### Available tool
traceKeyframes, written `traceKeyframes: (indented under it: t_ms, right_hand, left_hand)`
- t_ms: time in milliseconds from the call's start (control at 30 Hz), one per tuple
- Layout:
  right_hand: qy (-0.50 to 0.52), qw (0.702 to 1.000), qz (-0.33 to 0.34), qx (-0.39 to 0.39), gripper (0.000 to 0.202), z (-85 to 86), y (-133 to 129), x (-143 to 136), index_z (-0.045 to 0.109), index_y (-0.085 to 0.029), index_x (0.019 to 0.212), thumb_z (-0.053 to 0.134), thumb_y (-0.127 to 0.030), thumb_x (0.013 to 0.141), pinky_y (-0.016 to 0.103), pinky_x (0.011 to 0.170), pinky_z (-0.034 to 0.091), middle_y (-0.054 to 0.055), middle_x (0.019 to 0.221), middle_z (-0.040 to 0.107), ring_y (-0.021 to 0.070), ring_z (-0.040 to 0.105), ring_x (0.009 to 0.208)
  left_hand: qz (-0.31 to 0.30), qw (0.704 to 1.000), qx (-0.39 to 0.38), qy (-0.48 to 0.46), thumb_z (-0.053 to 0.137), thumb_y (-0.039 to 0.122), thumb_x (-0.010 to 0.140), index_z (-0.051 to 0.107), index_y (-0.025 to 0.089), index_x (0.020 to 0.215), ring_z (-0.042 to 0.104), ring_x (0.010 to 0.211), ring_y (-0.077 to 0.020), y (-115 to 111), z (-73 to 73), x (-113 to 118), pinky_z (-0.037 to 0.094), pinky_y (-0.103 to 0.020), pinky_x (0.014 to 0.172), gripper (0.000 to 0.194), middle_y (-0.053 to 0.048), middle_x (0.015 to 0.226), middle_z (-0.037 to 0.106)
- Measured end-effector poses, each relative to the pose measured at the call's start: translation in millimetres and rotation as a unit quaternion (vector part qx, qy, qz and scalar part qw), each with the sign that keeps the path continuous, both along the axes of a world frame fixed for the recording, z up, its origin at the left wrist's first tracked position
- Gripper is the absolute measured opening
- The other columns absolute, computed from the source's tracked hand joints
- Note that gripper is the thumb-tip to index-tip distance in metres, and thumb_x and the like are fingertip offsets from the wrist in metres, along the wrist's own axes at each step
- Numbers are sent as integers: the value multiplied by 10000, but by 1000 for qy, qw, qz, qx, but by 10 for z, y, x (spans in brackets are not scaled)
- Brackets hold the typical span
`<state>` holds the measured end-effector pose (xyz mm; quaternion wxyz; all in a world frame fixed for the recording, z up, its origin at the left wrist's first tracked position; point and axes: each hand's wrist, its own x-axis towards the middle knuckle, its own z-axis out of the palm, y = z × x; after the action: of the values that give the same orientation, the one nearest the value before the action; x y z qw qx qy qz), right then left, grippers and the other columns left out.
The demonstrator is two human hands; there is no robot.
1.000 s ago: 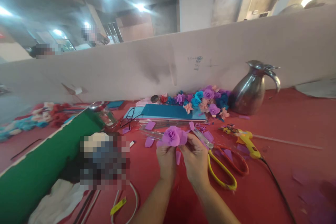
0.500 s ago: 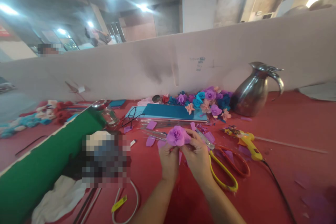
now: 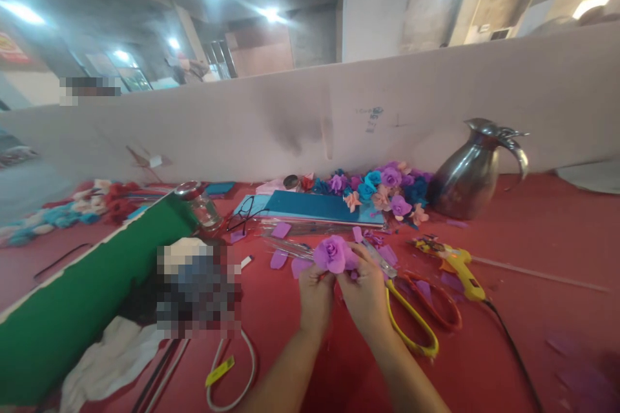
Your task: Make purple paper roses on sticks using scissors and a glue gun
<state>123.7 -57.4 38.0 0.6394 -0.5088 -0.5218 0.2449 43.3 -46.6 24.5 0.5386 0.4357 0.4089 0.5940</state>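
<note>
A purple paper rose [image 3: 333, 253] is held over the red table, its open face toward the camera. My left hand [image 3: 316, 293] pinches the flower from below on its left side. My right hand [image 3: 363, 281] has its fingers closed on the petals at the right edge. The fingertips are partly hidden behind the flower. Loose purple petals [image 3: 281, 230] lie just beyond the hands. Scissors with one yellow and one red handle [image 3: 411, 319] rest beside my right hand, blades partly covered by petals.
A yellow glue gun [image 3: 460, 268] and a steel jug [image 3: 467, 171] stand to the right. Finished paper flowers [image 3: 382, 187] are heaped behind blue sheets [image 3: 310, 204]. A glass jar [image 3: 199, 206], green board [image 3: 97, 290] and white cable [image 3: 254, 361] are at left.
The view has shifted slightly, so most things appear a little further right. Both hands keep hold of the purple rose, which has barely changed its angle.
</note>
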Motion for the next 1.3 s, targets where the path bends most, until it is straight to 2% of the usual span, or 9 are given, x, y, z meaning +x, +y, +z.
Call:
traceKeyframes:
  t_ms: [200, 367, 500, 667, 767, 967, 1167, 1300]
  right_hand:
    - [0, 1000, 25, 0, 216, 64, -24, 5, 738, -212, 894, 579, -185, 750, 307, 759, 486, 71, 962, 682, 220, 627, 896]
    - [-6, 1000, 1, 0, 131, 47, -33, 27, 730, -199, 787, 604, -207, 749, 306, 736, 494, 82, 945, 676, 219, 631, 868]
    - [14, 1000, 12, 1, 142, 85, -27, 6, 736, -209, 827, 624, -212, 739, 310, 737, 506, 75, 933, 685, 223, 639, 877]
    - [56, 998, 16, -8, 129, 88, -26, -11, 718, -201, 848, 630, -251, 769, 305, 692, 517, 77, 900, 685, 211, 644, 833]
    - [97, 995, 7, -20, 138, 39, -19, 6, 706, -197, 851, 620, -281, 783, 303, 671, 517, 63, 848, 687, 195, 636, 777]
    - [135, 989, 21, -62, 176, -15, -6, 31, 685, -183, 834, 656, -343, 765, 312, 697, 495, 49, 818, 691, 189, 625, 757]
    - [151, 987, 20, -52, 171, -1, -8, 21, 664, -183, 822, 674, -336, 748, 299, 687, 481, 35, 804, 672, 176, 611, 746]
    - [146, 988, 12, -43, 130, 20, -26, 7, 635, -187, 800, 652, -310, 761, 281, 635, 462, 16, 742, 633, 159, 576, 675]
  left_hand:
    - [-33, 996, -24, -82, 662, 179, 652, 776, 178, 738, 621, 651, -187, 23, -15, 21, 491, -312, 683, 143, -22, 656, 704]
    - [-53, 998, -14, -38, 663, 199, 661, 755, 154, 669, 622, 641, -195, -6, 43, 13, 491, -309, 654, 103, -23, 598, 680]
    - [-35, 999, -27, -31, 671, 229, 670, 731, 149, 647, 609, 631, -184, -3, 54, -6, 481, -298, 642, 103, -11, 578, 656]
    - [-18, 990, -70, -118, 746, 251, 652, 686, 158, 694, 562, 617, -121, 103, 43, -67, 444, -240, 637, 119, 9, 653, 639]
    - [-54, 978, -91, -178, 776, 289, 650, 637, 149, 655, 505, 560, -93, 153, 64, -99, 420, -222, 605, 197, 24, 598, 568]
    - [-113, 947, -134, -269, 800, 246, 639, 595, 148, 638, 438, 502, -69, 136, 119, -105, 420, -211, 575, 228, 57, 534, 459]
    - [-100, 945, -137, -279, 847, 208, 559, 595, 159, 628, 562, 651, -103, 115, 143, -75, 451, -213, 650, 265, 24, 647, 573]
    - [-80, 973, -103, -190, 814, 285, 614, 617, 152, 610, 505, 567, -90, 118, 92, -42, 424, -214, 614, 238, 27, 583, 549]
